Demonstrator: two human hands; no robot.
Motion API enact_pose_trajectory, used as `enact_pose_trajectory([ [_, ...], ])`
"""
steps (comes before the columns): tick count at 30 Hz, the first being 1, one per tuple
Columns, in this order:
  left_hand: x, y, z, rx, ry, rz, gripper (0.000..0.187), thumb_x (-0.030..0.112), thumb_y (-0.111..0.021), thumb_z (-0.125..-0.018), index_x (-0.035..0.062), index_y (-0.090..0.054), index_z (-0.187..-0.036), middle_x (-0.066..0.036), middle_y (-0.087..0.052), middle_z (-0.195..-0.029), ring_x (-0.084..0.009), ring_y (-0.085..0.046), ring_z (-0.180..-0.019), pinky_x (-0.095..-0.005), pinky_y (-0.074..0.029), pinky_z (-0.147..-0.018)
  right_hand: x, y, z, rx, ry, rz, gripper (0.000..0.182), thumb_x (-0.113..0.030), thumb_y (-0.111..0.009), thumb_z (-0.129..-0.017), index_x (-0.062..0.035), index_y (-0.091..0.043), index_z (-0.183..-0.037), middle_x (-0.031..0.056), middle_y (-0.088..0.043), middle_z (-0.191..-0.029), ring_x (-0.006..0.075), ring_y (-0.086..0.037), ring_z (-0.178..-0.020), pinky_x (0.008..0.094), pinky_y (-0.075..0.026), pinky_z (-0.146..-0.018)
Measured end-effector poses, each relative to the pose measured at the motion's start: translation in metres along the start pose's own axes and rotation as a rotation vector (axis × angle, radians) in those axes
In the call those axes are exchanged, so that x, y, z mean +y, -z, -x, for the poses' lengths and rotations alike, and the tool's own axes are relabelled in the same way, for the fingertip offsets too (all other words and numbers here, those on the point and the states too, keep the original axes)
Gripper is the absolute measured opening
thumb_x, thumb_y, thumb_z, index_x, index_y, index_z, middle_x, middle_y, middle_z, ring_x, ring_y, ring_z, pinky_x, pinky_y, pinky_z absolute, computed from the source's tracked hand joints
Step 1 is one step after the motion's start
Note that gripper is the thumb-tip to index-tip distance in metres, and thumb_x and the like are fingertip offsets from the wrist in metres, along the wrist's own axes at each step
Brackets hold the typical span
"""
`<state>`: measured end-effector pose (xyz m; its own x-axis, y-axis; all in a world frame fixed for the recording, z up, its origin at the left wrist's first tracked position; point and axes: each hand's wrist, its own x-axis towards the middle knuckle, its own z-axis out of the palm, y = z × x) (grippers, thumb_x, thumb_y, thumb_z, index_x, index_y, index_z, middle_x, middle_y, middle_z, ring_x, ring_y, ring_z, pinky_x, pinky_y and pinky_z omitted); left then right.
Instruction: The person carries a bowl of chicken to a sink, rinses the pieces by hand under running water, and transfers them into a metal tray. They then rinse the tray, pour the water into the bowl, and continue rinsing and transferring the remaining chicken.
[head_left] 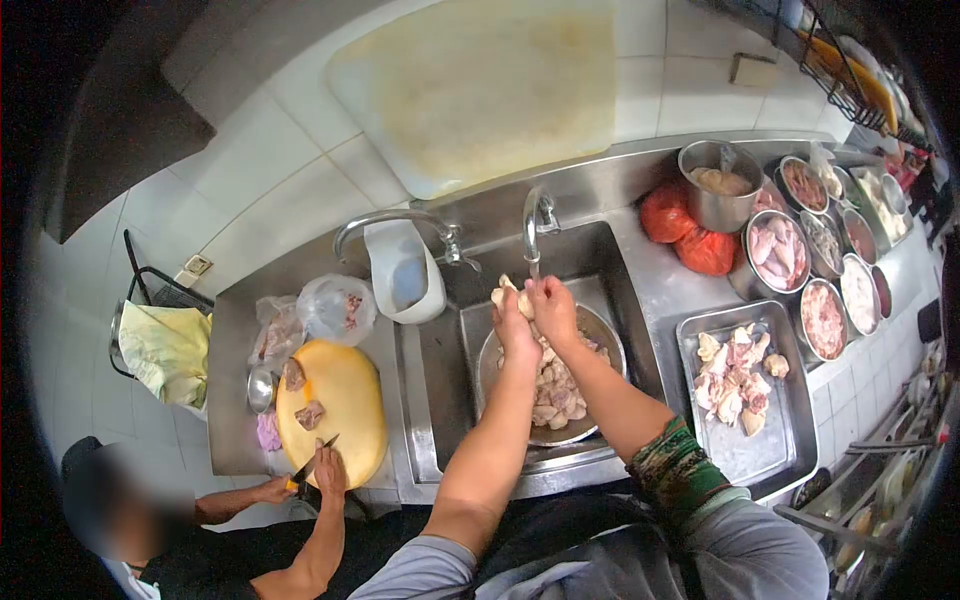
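Note:
Under the running end of the right faucet (533, 222), my left hand (517, 327) is closed around a pale piece of raw chicken (507, 291). Pressed close beside it, my right hand (554, 310) has its fingers curled against the same piece; its fingertips are partly hidden. Both hands are above a round metal bowl (617, 345) filled with cut raw chicken pieces (560, 390). The bowl sits in the steel sink (640, 370), and my forearms cover part of it.
At left, a co-worker's hand (330, 468) holds a knife (312, 462) over a yellow cutting board (350, 390) with meat pieces. A white plastic container (425, 300) stands by the left faucet. Right are a tray (790, 450) of chicken, red bags (690, 235) and several meat-filled metal pots.

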<state>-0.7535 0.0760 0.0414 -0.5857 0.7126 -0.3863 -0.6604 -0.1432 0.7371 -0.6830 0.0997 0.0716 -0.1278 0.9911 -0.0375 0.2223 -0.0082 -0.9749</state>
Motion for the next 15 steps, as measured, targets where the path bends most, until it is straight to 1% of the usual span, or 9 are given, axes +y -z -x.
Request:
enact_pose_trajectory([
  [1,0.003,-0.01,0.006,0.068,-0.07,-0.078,0.041,0.033,-0.056,-0.095,0.0058,-0.046,-0.124,-0.01,-0.061,-0.109,-0.0239,-0.062,-0.099,-0.0369,-0.053,-0.08,0.005,-0.002,-0.001,0.035,0.035,-0.036,0.027,-0.024,-0.062,-0.089,0.0016,-0.057,-0.096,0.0172,-0.062,-0.086,0.0218,-0.059,-0.071,0.036,-0.048,-0.068],
  [2,0.006,-0.013,0.007,0.044,-0.059,-0.078,0.049,0.027,-0.063,-0.091,0.0047,-0.041,-0.128,-0.011,-0.059,-0.111,-0.0235,-0.062,-0.095,-0.0359,-0.053,-0.078,0.008,-0.005,-0.001,0.069,0.07,-0.071,0.026,-0.022,-0.063,-0.089,0.0016,-0.056,-0.096,0.0161,-0.063,-0.087,0.021,-0.059,-0.073,0.0352,-0.048,-0.07],
  [3,0.008,-0.014,0.003,0.047,-0.079,-0.118,0.048,0.029,-0.065,-0.09,0.0036,-0.044,-0.125,-0.01,-0.06,-0.109,-0.0221,-0.062,-0.094,-0.0349,-0.052,-0.077,0.012,-0.007,0.001,0.1,0.105,-0.105,0.025,-0.021,-0.063,-0.088,0.0016,-0.056,-0.097,0.015,-0.063,-0.089,0.0201,-0.059,-0.075,0.0344,-0.048,-0.071],
  [6,0.012,-0.017,-0.005,0.02,-0.134,-0.19,0.045,0.031,-0.068,-0.088,0.0015,-0.051,-0.118,-0.008,-0.061,-0.103,-0.0184,-0.061,-0.092,-0.0325,-0.051,-0.073,0.012,0.011,0.016,-0.211,-0.042,-0.519,0.014,-0.015,-0.062,-0.088,-0.0037,-0.055,-0.092,0.0038,-0.062,-0.087,0.0157,-0.056,-0.08,0.0329,-0.046,-0.073],
  [8,0.012,-0.017,-0.005,-0.063,-0.161,-0.184,0.042,0.03,-0.068,-0.089,0.0016,-0.053,-0.116,-0.007,-0.061,-0.101,-0.017,-0.06,-0.089,-0.0319,-0.051,-0.071,0.011,0.018,0.015,-0.214,-0.078,-0.596,0.015,-0.014,-0.063,-0.088,-0.005,-0.054,-0.096,0.0035,-0.061,-0.091,0.0148,-0.056,-0.082,0.0304,-0.046,-0.076],
  [9,0.009,-0.018,-0.003,-0.041,-0.142,-0.149,0.038,0.029,-0.068,-0.089,0.0031,-0.054,-0.113,-0.007,-0.061,-0.099,-0.0171,-0.061,-0.087,-0.0321,-0.051,-0.07,0.012,0.02,0.014,-0.214,-0.095,-0.637,0.016,-0.013,-0.063,-0.087,-0.0056,-0.053,-0.098,0.0033,-0.061,-0.093,0.0144,-0.056,-0.083,0.0291,-0.046,-0.078],
  [10,0.006,-0.022,-0.002,-0.021,-0.125,-0.113,0.034,0.027,-0.068,-0.089,0.0045,-0.056,-0.111,-0.006,-0.062,-0.097,-0.0171,-0.062,-0.085,-0.0322,-0.051,-0.068,0.016,0.02,0.011,-0.211,-0.059,-0.634,0.017,-0.019,-0.062,-0.091,-0.0062,-0.053,-0.096,0.004,-0.06,-0.092,0.0123,-0.055,-0.082,0.0269,-0.046,-0.077],
  [13,-0.01,-0.023,-0.008,-0.014,-0.085,-0.121,0.028,0.025,-0.068,-0.089,0.0068,-0.057,-0.107,-0.005,-0.063,-0.095,-0.0165,-0.062,-0.082,-0.0316,-0.051,-0.066,0.029,0.005,0.004,-0.032,-0.087,-0.6,0.02,-0.024,-0.059,-0.094,-0.0044,-0.053,-0.091,0.0027,-0.059,-0.087,0.01,-0.053,-0.076,0.0245,-0.045,-0.069],
  [15,-0.012,-0.026,-0.009,-0.009,-0.076,-0.16,0.03,0.026,-0.067,-0.09,0.0059,-0.055,-0.109,-0.005,-0.062,-0.094,-0.0163,-0.062,-0.082,-0.031,-0.051,-0.067,0.024,0.014,0.012,-0.074,-0.052,-0.567,0.028,-0.03,-0.055,-0.096,-0.0034,-0.054,-0.103,0.0051,-0.059,-0.096,0.0113,-0.052,-0.087,0.0256,-0.043,-0.078],
])
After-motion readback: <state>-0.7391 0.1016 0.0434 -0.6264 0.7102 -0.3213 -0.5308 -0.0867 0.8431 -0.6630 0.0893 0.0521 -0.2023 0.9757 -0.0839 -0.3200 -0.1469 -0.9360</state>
